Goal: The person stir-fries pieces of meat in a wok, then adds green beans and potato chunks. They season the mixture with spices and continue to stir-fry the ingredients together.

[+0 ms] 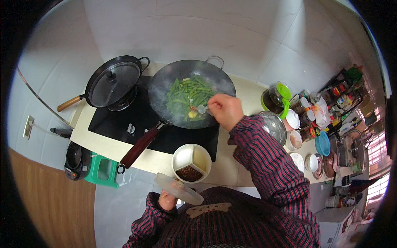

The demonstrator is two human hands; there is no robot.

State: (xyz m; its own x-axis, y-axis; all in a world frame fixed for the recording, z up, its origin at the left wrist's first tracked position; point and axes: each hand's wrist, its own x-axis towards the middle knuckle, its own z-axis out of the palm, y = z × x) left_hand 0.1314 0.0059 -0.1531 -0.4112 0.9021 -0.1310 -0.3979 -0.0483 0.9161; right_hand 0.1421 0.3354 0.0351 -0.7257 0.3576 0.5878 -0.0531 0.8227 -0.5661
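My right hand (225,111) grips a small pale spoon (202,109) over the near right part of a dark wok (161,93). Green bean pods (194,90) lie in the wok, with steam rising. By the spoon's tip are reddish-brown flakes (193,108) and a pale yellow clump (192,114). At the counter's front edge is a round white seasoning box (174,167) with three compartments: white grains, yellowish grains and dark reddish flakes. Its translucent lid (180,188) is raised and tilted. My left hand (167,201) holds the box at the lid side; the lid hides most fingers.
The wok's wooden handle (141,148) points towards me over the black cooktop (108,122). Back left stands a lidded pan (113,82). On the right are a green-lidded glass jug (274,97), a metal bowl (274,125), several jars (301,105) and a blue basket (322,143). A green stool (104,170) stands below left.
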